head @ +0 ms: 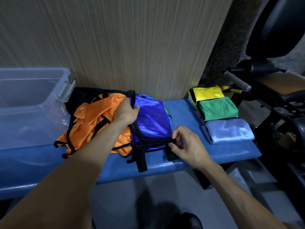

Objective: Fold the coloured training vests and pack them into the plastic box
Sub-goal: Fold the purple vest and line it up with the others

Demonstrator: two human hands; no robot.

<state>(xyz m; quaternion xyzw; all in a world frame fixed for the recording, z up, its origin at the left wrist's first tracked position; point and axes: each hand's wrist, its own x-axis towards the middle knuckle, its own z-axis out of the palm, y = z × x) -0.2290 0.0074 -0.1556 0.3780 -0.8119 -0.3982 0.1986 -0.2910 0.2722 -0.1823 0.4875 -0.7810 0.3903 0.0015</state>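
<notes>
While the right hand (188,144) pinches the black-trimmed near corner of the purple vests (151,119) between thumb and fingertips, the left hand (127,111) grips the far left edge of the same bundle, fingers curled over its top. Both hands therefore hold one stack, which lies on the blue bench (181,113) partly over the crumpled orange vests (92,123). Judging by the several black hems layered at the near edge, this looks like the folding step: squaring up a half-folded purple bundle. The next move likely calls for bringing one edge across to halve it again, keeping the slippery layers aligned and the loose black straps (141,160) tucked in.

Counted: three folded stacks sit well apart at the right end, the yellow stack (208,93), the green stack (217,108) and the pale blue stack (229,129), touching in a row. One purple bundle, one unfolded orange heap; individual vests cannot be counted. One plastic box (29,103) stands at the left, seemingly holding no vests yet.
</notes>
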